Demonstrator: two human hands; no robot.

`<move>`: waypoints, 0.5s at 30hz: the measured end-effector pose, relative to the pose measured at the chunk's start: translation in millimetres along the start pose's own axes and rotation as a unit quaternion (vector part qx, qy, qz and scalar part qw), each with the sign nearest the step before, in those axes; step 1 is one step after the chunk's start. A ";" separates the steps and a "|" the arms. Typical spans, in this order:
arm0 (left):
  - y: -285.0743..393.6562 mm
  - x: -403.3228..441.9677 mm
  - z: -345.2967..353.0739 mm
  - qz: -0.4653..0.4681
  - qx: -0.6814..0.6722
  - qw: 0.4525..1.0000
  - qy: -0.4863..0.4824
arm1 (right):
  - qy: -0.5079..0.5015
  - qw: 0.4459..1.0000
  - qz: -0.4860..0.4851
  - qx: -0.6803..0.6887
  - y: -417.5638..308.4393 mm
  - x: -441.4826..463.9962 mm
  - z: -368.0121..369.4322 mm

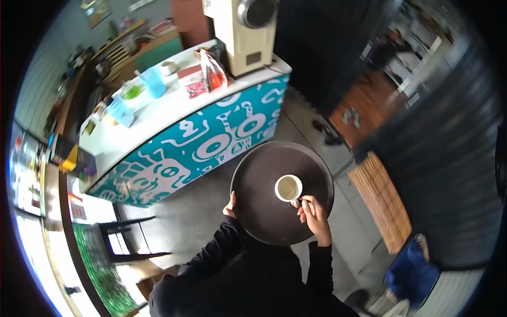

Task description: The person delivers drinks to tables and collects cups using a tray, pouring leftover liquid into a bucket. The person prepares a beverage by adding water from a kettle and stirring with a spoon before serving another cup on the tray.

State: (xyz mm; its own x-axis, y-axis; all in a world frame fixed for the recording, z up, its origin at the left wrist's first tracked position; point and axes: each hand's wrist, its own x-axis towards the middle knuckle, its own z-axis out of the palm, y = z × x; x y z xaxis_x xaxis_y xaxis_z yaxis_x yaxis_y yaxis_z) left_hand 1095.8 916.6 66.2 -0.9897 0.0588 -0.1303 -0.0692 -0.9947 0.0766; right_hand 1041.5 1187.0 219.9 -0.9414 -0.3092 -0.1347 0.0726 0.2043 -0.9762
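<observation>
A round dark brown serving tray [259,211] is held out in front of my body. My left hand [230,205] grips its left rim, thumb on top and the other fingers hidden underneath. Toward the right of the tray stands a white cup [288,188] with a pale, milky-looking drink in it. My right hand [315,216] pinches the cup's handle, which points toward me. The cup appears to rest on the tray surface.
Ahead is a white-topped counter [153,116] with a teal patterned front, carrying a beige machine [253,45], bags and light-blue containers [153,82]. A dark stool [124,240] stands left, a wooden bench [381,203] right. Beyond a dark curtain, a doorway shows shoes [350,117].
</observation>
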 end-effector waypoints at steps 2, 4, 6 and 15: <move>-6.4 19.0 11.9 0.081 0.038 0.992 0.087 | 0.030 0.998 -0.060 0.005 -7.0 42.2 -38.7; -10.6 29.4 0.7 0.111 0.010 0.989 0.101 | 0.119 0.980 -0.134 -0.091 -14.0 82.7 -75.8; -17.6 57.6 26.1 0.116 -0.019 0.992 0.049 | 0.204 0.935 -0.211 -0.198 -21.2 131.2 -114.8; -59.8 258.7 10.9 0.226 0.129 0.945 0.198 | 0.116 0.986 0.115 0.020 61.8 320.5 -237.6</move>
State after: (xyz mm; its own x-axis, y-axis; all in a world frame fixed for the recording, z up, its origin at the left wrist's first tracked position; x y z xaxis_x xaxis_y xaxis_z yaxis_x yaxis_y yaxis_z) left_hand 842.5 992.2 38.6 -0.8049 -0.4538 -0.3824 0.2705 -0.8541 0.4442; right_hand 665.9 1321.3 156.8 -0.9485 -0.0372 -0.3146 0.3009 0.2052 -0.9313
